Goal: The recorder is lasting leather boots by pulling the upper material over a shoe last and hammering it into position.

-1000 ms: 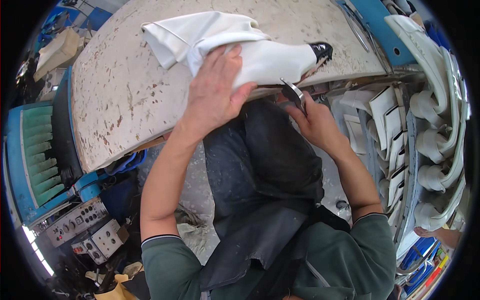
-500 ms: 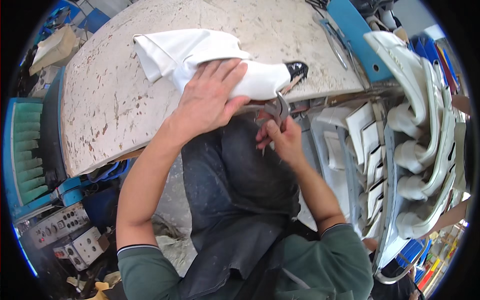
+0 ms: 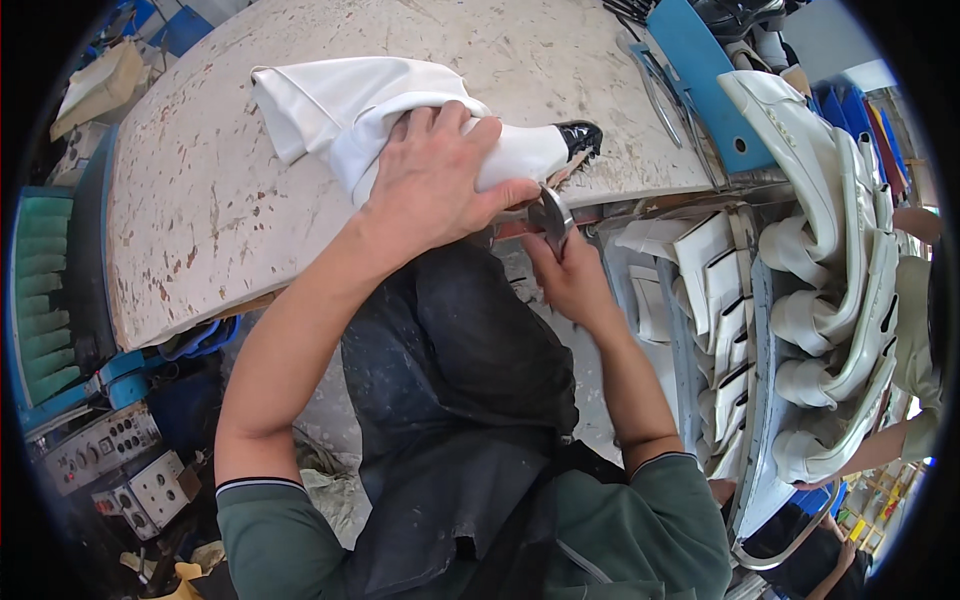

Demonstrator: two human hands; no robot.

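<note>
A white boot (image 3: 525, 150) with a glossy black toe lies on its side along the near edge of the worn table (image 3: 200, 220). Its soft shaft flops over to the left. My left hand (image 3: 435, 175) grips the boot's middle from above, fingers curled over the upper and thumb pointing to the toe. At the table edge below the boot, my right hand (image 3: 572, 275) is closed on metal pincers (image 3: 552, 215), whose jaws reach up to the sole's edge beside my left thumb. Whether the jaws bite on anything is hard to make out.
On the right, a rack (image 3: 760, 380) carries several white boots (image 3: 815, 240). A blue box file (image 3: 710, 90) and long metal tools (image 3: 668, 90) lie at the table's far right. A control panel (image 3: 105, 450) stands lower left. Another person's arm (image 3: 870, 455) shows at the far right.
My right hand has turned the pincers and closed up on them, bringing the jaws near my left thumb. My left thumb now stretches further toward the toe. The whole view has shifted slightly.
</note>
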